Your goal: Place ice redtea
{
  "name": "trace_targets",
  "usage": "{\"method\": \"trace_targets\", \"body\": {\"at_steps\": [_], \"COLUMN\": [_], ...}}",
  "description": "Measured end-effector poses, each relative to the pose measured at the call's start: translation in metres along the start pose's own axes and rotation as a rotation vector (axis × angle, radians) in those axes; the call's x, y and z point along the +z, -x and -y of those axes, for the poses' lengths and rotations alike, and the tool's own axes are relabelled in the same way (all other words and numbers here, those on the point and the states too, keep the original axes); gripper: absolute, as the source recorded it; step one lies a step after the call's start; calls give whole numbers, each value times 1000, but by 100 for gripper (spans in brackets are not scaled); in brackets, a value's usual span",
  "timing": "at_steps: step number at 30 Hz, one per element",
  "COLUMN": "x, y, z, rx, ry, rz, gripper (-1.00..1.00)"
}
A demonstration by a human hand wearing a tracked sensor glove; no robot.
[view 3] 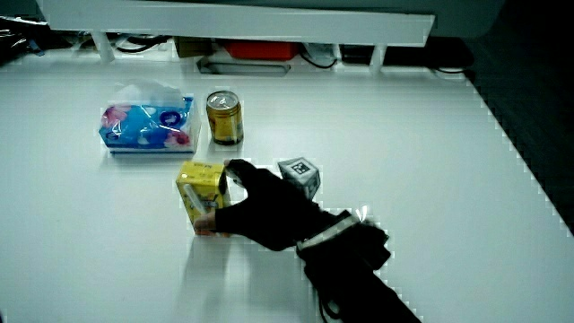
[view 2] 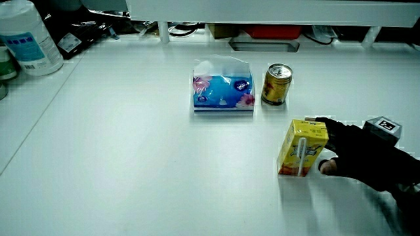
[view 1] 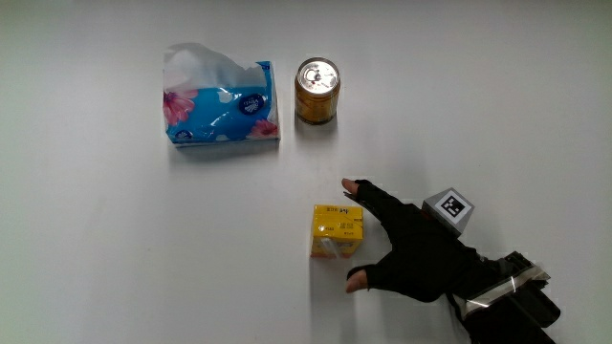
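Observation:
The ice red tea is a small yellow carton standing upright on the white table, nearer to the person than the can. It also shows in both side views. The gloved hand lies right beside the carton, its palm turned toward it. The fingers are spread wide, one tip past each end of the carton's side, and they do not close on it. A patterned cube sits on the back of the hand.
A gold can stands upright beside a blue tissue pack, both farther from the person than the carton. In a side view, a large white bottle stands at the table's edge, near a low partition.

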Motion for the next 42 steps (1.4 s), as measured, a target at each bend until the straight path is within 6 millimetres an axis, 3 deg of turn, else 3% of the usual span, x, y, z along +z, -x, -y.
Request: {"method": "trace_targets", "body": {"at_steps": [12, 23, 28, 31, 33, 36, 38, 42], "x": [3, 0, 0, -8, -8, -18, -18, -24], "y": [-11, -11, -11, 5, 5, 29, 28, 48], "z": [4, 6, 0, -10, -19, -32, -42, -61], "rx": [116, 158, 168, 171, 194, 254, 267, 342], "ry": [-154, -200, -181, -153, -141, -121, -132, -130], "rz": [-121, -117, -72, -64, 7, -43, -8, -37], "gripper": [-62, -100, -100, -100, -100, -100, -100, -100]}}
